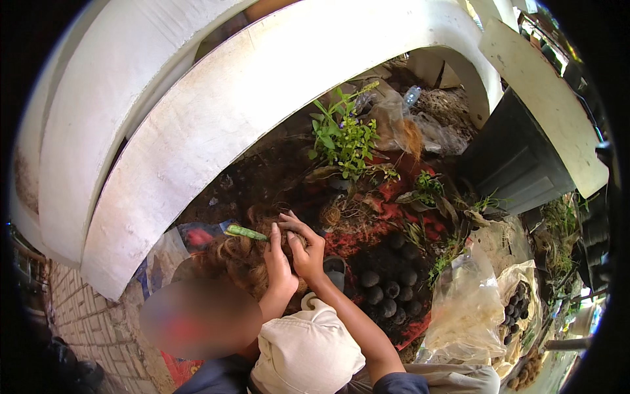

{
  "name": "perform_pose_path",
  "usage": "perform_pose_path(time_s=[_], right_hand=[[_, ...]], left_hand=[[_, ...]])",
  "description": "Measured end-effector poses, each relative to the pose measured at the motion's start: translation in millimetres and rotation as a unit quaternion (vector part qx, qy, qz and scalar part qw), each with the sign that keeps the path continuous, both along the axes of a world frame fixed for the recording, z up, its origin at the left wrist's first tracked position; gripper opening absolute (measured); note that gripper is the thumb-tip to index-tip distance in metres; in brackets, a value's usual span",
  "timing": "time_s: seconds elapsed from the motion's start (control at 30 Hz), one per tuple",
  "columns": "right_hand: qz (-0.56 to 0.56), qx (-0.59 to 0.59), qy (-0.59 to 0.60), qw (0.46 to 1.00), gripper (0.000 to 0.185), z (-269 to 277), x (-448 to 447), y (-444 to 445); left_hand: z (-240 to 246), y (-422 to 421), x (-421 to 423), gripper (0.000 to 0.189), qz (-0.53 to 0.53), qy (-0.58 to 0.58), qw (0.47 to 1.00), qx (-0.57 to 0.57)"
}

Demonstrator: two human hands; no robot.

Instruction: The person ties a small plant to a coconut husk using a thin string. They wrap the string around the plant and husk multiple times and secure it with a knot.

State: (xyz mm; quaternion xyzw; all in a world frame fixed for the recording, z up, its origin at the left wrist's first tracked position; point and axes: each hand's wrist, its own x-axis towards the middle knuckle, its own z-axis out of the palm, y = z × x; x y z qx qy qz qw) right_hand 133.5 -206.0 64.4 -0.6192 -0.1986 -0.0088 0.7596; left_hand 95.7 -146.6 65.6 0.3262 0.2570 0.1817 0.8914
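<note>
My left hand (280, 268) and my right hand (310, 253) are cupped together around a wad of brown fibre (299, 239), which looks like coconut coir. Only a little of the wad shows between the fingers. A thick green stem (246, 232) with a pale cut end sticks out to the left, just past my left fingers; whether the hand grips it is hidden. Below and left of the hands lies a loose heap of the same fibre (246, 261). Close to my right wrist stands a small grey pot (335, 272).
Dark soil balls (389, 295) lie on black soil at right. Further out are a leafy plant (344, 135), a clear plastic bag (462, 310) and a black bin (517, 152). A curved white panel (246, 88) arches over the far side. Beige cloth (310, 344) covers the near foreground.
</note>
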Motion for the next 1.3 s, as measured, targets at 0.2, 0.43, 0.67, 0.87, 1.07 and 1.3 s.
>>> perform_pose_path(time_s=[0.2,0.43,0.67,0.87,1.07,1.3], right_hand=[[-0.017,-0.036,-0.061,0.997,0.027,-2.3,-3.7,1.1],[-0.044,-0.116,-0.189,0.974,0.020,-5.4,-2.1,1.5],[-0.022,-0.044,0.086,0.995,0.034,-0.6,-4.6,2.5],[-0.065,-0.128,-0.195,0.970,0.035,1.7,1.7,-3.7],[-0.020,-0.109,-0.192,0.975,0.022,-11.9,1.9,-4.1],[-0.010,-0.128,-0.290,0.948,0.022,-6.6,1.8,-6.2]], left_hand=[[-18.5,8.7,2.5,0.034,0.018,0.025,0.998,0.050],[-35.8,23.7,-0.8,0.035,-0.043,0.038,0.998,0.020],[-11.6,7.4,-1.9,0.031,-0.002,0.090,0.994,0.064],[-17.6,9.9,-1.4,0.030,-0.011,0.032,0.994,0.106],[-31.8,19.7,-3.8,0.038,-0.061,0.047,0.992,-0.099],[-19.4,27.7,-3.8,0.044,-0.118,0.021,0.988,-0.094]])
